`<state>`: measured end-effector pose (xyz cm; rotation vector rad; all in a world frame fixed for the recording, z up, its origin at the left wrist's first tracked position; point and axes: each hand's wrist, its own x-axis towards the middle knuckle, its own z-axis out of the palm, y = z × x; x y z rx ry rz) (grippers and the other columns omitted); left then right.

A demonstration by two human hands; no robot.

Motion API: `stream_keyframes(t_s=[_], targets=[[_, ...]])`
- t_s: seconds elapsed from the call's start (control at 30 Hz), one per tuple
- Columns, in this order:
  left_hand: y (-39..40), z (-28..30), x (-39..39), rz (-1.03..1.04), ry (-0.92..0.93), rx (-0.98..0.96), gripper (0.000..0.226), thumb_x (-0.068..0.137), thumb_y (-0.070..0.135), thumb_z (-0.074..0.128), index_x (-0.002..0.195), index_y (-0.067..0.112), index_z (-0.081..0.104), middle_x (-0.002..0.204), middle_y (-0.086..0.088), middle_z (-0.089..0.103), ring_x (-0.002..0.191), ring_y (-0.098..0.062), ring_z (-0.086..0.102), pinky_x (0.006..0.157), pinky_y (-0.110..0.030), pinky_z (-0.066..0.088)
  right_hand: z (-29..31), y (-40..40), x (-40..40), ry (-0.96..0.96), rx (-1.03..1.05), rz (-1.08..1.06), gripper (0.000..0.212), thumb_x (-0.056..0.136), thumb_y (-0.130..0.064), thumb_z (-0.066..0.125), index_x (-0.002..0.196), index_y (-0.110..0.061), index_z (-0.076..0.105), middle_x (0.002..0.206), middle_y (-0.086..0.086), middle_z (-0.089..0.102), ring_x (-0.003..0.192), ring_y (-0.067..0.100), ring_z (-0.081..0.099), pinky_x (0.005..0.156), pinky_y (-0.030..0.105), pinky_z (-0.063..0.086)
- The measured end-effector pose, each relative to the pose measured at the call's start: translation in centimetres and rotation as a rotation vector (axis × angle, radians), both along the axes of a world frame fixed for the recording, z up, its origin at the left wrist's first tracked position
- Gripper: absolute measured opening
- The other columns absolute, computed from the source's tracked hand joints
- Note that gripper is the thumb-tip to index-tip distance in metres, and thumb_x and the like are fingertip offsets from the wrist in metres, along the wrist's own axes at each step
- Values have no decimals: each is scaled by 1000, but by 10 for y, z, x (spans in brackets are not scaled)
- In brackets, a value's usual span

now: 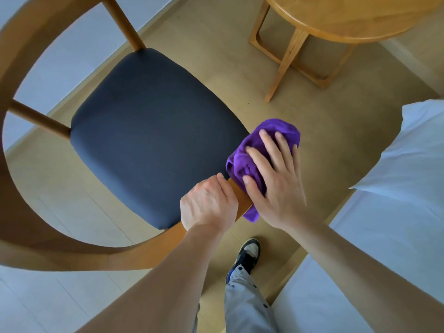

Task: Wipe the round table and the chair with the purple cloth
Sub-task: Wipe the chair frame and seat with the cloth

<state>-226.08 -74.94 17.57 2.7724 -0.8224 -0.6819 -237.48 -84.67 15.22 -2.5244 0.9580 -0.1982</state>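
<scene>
Head view, looking down on chair (pixel 153 138): dark grey padded seat, light wooden frame, curved backrest rail sweeping around left and bottom of picture.

Left hand (pixel 209 205): clenched around wooden front rail of seat frame, at seat's near right corner, knuckles up, fingers wrapped over rail edge.

Right hand (pixel 276 174): fingers spread and nearly straight, palm down, pressing purple cloth (pixel 252 150) flat against same rail, just beside left hand. Not curled around cloth.

Purple cloth: bunched, draped over seat's right corner and wooden rail; one end hanging below rail, touching frame under right palm; upper folds overlapping edge of grey seat cushion.

Round table (pixel 348 18): light wood, at top right of picture, well apart from chair; only part of top and leg frame visible.

Floor (pixel 216 56): beige strip under chair and table, pale tiles to left.

Bed (pixel 396 224): white sheet and pillow along right edge of picture.

Below hands: one leg in grey trousers (pixel 245 299), dark-and-white shoe (pixel 247 255) planted on floor near chair frame.
</scene>
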Motion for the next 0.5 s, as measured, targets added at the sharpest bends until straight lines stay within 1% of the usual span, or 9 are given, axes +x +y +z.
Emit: stream_keyframes(t_s=[0.07, 0.13, 0.2, 0.23, 0.27, 0.33, 0.4, 0.47, 0.5], targets=[[0, 0, 0, 0, 0, 5, 49, 106, 36, 27, 60, 22, 39, 59, 10, 41, 61, -21, 49, 62, -32, 33, -1, -12, -13, -23, 11, 104, 54, 96, -41, 46, 145, -19, 54, 167, 5, 29, 156, 27, 16, 125, 56, 11], [0, -1, -1, -2, -12, -21, 50, 106, 36, 28, 59, 22, 38, 57, 10, 42, 57, -18, 48, 60, -31, 33, 0, -40, -7, 1, -30, 174, 50, 93, -40, 48, 137, -19, 60, 161, 2, 39, 153, 25, 24, 124, 55, 14], [1, -1, -1, 7, -17, -43, 51, 106, 35, 28, 57, 22, 38, 56, 10, 43, 52, -13, 45, 54, -30, 29, 4, -69, 17, 24, -46, 135, 37, 89, -39, 50, 113, -17, 68, 138, 3, 60, 137, 26, 46, 117, 54, 30], [2, -2, -1, 13, -15, -48, 52, 106, 35, 28, 56, 22, 38, 55, 9, 44, 51, -11, 44, 53, -29, 28, 9, -80, 32, 32, -17, 60, 30, 88, -40, 50, 95, -17, 67, 114, 2, 68, 116, 26, 58, 106, 52, 43], [2, -3, -2, 18, -11, -55, 53, 106, 35, 28, 56, 22, 38, 55, 9, 45, 51, -11, 45, 52, -28, 29, 11, -88, 45, 59, 38, -38, 29, 87, -43, 50, 80, -16, 61, 91, 0, 66, 94, 26, 61, 90, 49, 51], [3, -4, -2, 29, -10, -72, 53, 106, 36, 28, 56, 22, 40, 55, 8, 47, 51, -11, 48, 54, -28, 37, 11, -92, 63, 148, 114, -252, 34, 87, -46, 50, 71, -16, 53, 72, -1, 59, 74, 26, 59, 67, 40, 50], [3, -5, -2, 31, -11, -75, 53, 106, 36, 28, 56, 23, 41, 55, 8, 47, 52, -11, 49, 54, -28, 40, 11, -78, 68, 149, 23, -394, 29, 88, -43, 50, 75, -18, 57, 79, -1, 63, 80, 27, 62, 69, 37, 47], [3, -5, -2, 28, -9, -67, 53, 106, 36, 28, 57, 23, 41, 56, 9, 47, 52, -11, 48, 55, -27, 38, 9, -49, 58, 59, -89, -393, 27, 90, -39, 51, 99, -19, 67, 111, 2, 68, 109, 28, 61, 91, 43, 48], [2, -5, -2, 26, -12, -63, 53, 106, 36, 28, 57, 22, 41, 57, 9, 47, 52, -11, 47, 55, -27, 36, 6, -33, 50, 4, -92, -353, 32, 92, -37, 51, 113, -20, 67, 131, 3, 63, 127, 29, 53, 105, 46, 43]])
